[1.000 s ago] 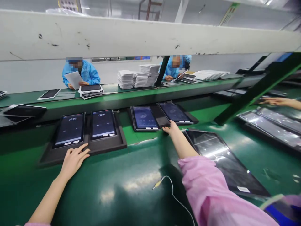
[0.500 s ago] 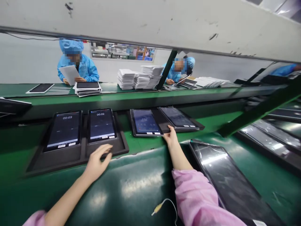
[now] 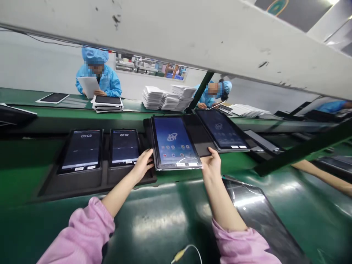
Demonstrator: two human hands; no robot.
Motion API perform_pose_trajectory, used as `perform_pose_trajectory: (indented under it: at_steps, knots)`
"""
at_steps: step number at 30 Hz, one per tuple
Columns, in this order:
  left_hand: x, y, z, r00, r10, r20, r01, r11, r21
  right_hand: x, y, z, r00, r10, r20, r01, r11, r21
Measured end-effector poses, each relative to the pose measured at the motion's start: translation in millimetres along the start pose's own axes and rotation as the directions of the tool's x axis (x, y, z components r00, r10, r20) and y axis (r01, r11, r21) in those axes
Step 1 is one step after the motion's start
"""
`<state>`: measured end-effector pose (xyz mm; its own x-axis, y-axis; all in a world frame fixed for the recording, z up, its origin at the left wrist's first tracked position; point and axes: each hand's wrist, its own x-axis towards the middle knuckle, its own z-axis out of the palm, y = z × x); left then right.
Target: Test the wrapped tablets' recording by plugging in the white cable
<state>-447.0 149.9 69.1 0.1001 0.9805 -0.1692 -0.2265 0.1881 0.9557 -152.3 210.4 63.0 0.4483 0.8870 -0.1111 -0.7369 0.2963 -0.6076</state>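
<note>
Both my hands are closed on the near side of a black foam tray [image 3: 195, 132], raised off the green line and overlapping the tray to its left. In it lie a tablet with a lit blue home screen [image 3: 173, 141] and a dimmer tablet [image 3: 222, 129], both in clear film. My left hand [image 3: 142, 167] grips the tray's left corner, thumb beside the lit tablet. Under the front edge sits my right hand [image 3: 212, 165], between the two tablets; its fingers are partly hidden. Left of them, another foam tray [image 3: 73, 185] carries two tablets showing 00:03 [image 3: 82, 151] and 00:02 [image 3: 124, 147].
A large film-covered panel [image 3: 255, 205] lies right of my right arm. In front is a cable end [image 3: 179, 255]. A green post [image 3: 302, 150] slants across the right, with another person's arm [image 3: 316, 170] behind it. Paper stacks [image 3: 167, 98] and two blue-clad people are opposite.
My left hand has moved right from the left-hand tray to the other tray's corner. That tray has risen, and the lit tablet's screen looks brighter. Another person's arm has appeared at right.
</note>
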Motion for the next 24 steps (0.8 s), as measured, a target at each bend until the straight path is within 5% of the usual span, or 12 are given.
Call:
perform_pose_trajectory:
  at_steps: [4, 9, 15, 19, 22, 24]
  knots:
    - [-29, 36, 3.5, 0.997, 0.074, 0.033, -0.064, 0.969, -0.241, -56, -8, 30, 0.997, 0.033, 0.066, -0.031, 0.999, -0.028]
    - [-111, 60, -35.1, 0.983, 0.007, -0.182, -0.061, 0.954, -0.295, -165, 10, 38, 0.981, 0.103, 0.165, -0.090, 0.992, -0.088]
    - [-267, 25, -117.1, 0.877, -0.123, -0.464, 0.005, 0.969, -0.247, -321, 53, -11, 0.922, 0.330, 0.202, -0.273, 0.925, -0.265]
    - [-369, -9, -156.0, 0.747, -0.208, -0.631, 0.071, 0.969, -0.235, -411, 69, -51, 0.814, 0.534, 0.231, -0.401, 0.803, -0.442]
    - [-416, -31, -170.5, 0.664, -0.292, -0.688, 0.154, 0.954, -0.256, -443, 50, -81, 0.694, 0.686, 0.219, -0.451, 0.651, -0.611]
    - [-434, -42, -174.6, 0.626, -0.329, -0.707, 0.199, 0.944, -0.263, -440, 22, -103, 0.664, 0.716, 0.216, -0.298, 0.518, -0.802]
